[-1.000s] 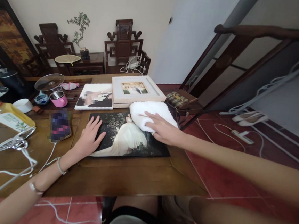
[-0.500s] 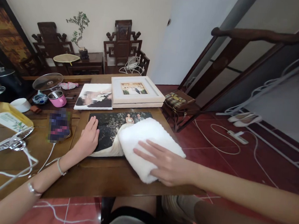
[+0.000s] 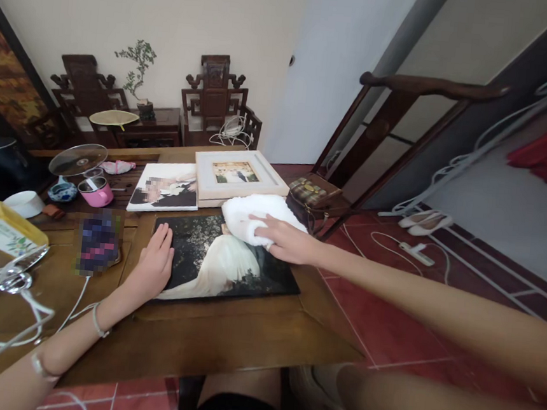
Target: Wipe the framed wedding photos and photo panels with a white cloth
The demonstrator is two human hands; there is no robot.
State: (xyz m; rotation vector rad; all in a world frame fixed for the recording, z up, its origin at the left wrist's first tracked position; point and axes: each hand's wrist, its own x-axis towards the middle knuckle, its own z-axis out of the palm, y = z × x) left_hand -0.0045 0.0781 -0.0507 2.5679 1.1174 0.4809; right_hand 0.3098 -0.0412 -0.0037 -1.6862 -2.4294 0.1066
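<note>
A dark wedding photo panel [image 3: 229, 271], showing a long pale gown, lies flat on the wooden table. My left hand [image 3: 157, 259] rests on its left edge, fingers stretched out and holding nothing. A folded white towel [image 3: 239, 215] covers the panel's upper right part and hides the heads in the picture. My right hand [image 3: 282, 239] has hold of the towel, its fingers over the top and pressing down. Behind the panel are a white photo canvas [image 3: 180, 181] and a pale framed picture [image 3: 271, 174], which the towel nearly meets.
On the left stand a pink mug [image 3: 98, 193], a blue-and-white pot [image 3: 62, 190] and a bottle of yellow liquid [image 3: 3, 226]. A blurred-out phone-like object [image 3: 98, 244] has a white cable. Past the table's right edge is a wooden chair [image 3: 380, 131] with a handbag [image 3: 310, 192].
My right hand has pushed the towel up and away from me, from the panel's lower right to its upper right, uncovering the gown. My left hand stays on the left edge. The view has shifted slightly.
</note>
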